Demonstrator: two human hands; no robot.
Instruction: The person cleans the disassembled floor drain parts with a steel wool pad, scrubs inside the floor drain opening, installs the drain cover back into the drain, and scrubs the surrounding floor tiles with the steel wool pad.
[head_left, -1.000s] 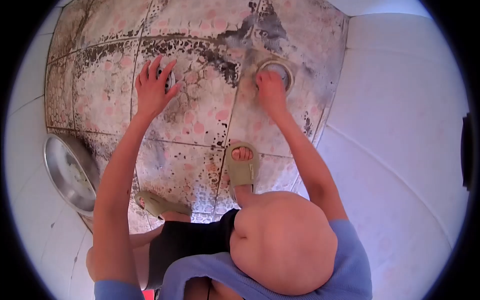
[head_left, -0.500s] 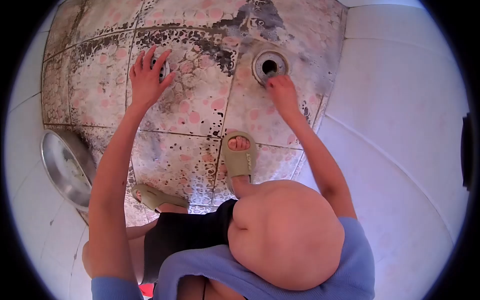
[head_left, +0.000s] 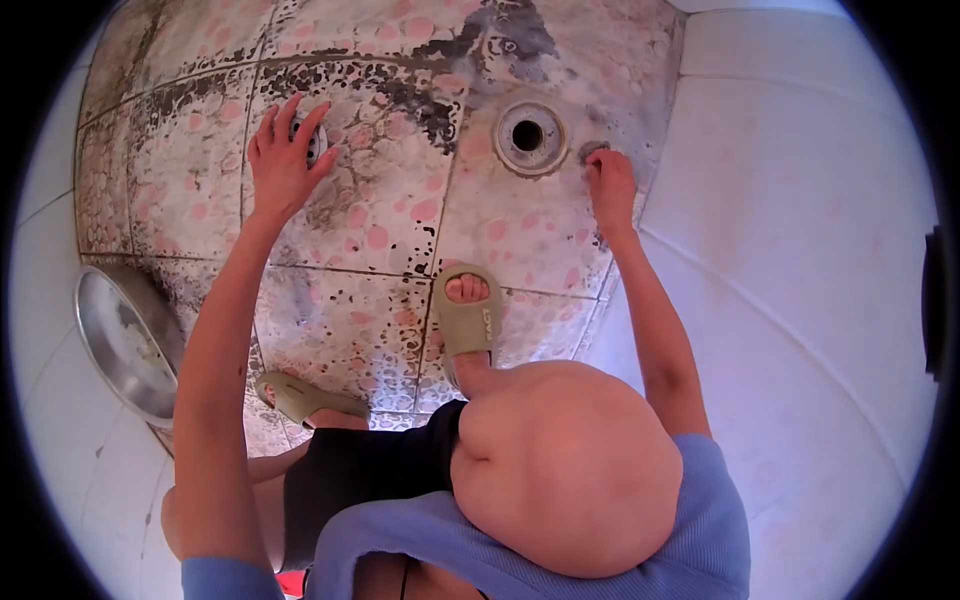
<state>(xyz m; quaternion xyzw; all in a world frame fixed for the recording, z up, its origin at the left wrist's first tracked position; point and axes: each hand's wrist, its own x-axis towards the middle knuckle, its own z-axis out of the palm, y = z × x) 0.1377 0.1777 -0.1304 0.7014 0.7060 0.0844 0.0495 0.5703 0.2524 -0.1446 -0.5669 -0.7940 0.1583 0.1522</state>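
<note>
My left hand (head_left: 280,165) lies over a round slotted drain cover (head_left: 316,150) on the tiled floor, fingers spread and hiding most of it. To the right is an uncovered floor drain (head_left: 530,138) with a grey ring around a dark round hole. Just right of that ring, my right hand (head_left: 612,188) is closed, its fingertips pinching a small dark grey clump (head_left: 594,149) at floor level. What the clump is made of is too small to make out.
A metal basin (head_left: 128,340) leans on its side by the left wall. The floor tiles (head_left: 370,215) are stained and worn. My sandalled foot (head_left: 467,310) stands below the drain, and a white wall (head_left: 770,200) rises close on the right.
My right hand has moved right, from the rim of the drain hole to the floor beside it, with the grey clump at its fingertips. My left hand stays over the drain cover.
</note>
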